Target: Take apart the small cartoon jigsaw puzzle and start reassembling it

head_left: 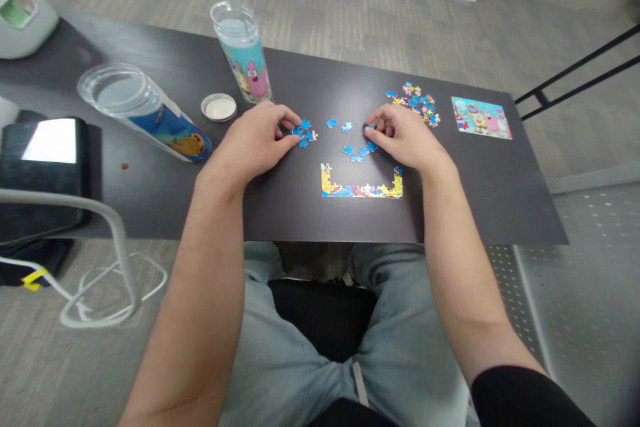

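Note:
My left hand [260, 137] rests at the edge of a small pile of mostly blue jigsaw pieces [305, 135], its thumb and forefinger apart and touching the pile. On the right, my right hand [400, 133] has its fingers pinched on a blue jigsaw piece [369, 127], largely covered by the fingertips. Just below that hand lies a curved row of blue pieces [357, 154]. Two loose pieces, a blue one [332, 123] and a lighter one [347, 127], sit between my hands. Nearer to me is a partly joined puzzle border [361, 191], shaped like a U.
Behind my right hand is a heap of mixed pieces [420, 105], with a picture card [481, 118] further right. Two clear cartoon tubes [245, 57] and a round lid [219, 107] stand left on the dark table [285, 213]. A black device [43, 193] lies far left.

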Action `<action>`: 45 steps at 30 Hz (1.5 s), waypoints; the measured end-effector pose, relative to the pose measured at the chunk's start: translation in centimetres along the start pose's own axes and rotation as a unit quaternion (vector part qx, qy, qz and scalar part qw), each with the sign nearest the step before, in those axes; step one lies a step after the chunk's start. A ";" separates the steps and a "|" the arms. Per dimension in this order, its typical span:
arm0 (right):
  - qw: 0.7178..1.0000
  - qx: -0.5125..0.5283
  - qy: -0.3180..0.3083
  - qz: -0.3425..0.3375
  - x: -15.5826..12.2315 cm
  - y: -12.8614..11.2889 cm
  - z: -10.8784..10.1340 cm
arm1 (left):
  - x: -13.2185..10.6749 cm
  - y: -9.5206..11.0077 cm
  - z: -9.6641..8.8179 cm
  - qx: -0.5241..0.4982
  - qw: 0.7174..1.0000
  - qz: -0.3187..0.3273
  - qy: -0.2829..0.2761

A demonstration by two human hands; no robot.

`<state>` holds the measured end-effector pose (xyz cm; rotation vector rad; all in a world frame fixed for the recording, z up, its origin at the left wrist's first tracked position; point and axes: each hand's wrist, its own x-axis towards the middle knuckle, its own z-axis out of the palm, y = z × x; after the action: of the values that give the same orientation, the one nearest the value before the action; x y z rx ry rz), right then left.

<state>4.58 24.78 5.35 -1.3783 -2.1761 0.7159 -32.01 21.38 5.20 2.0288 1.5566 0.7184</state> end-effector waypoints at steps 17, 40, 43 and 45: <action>0.995 -0.042 0.054 -0.069 0.8 -0.3 3.5 | 0.8 2.8 2.2 0.042 0.999 0.026 0.003; 0.997 -0.009 0.007 -0.077 0.5 -1.1 2.9 | 0.4 2.8 2.0 0.003 0.999 -0.010 0.034; 0.997 0.005 -0.001 -0.077 0.4 -1.1 2.6 | 0.3 2.8 1.9 0.000 0.999 -0.009 0.032; 0.996 0.015 -0.007 -0.082 0.4 -1.3 2.4 | 0.2 2.8 1.8 0.001 1.000 -0.008 0.030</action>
<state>2.08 24.20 4.46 -1.1669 -2.2494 0.6943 -28.74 20.83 5.72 2.0113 1.6044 0.7793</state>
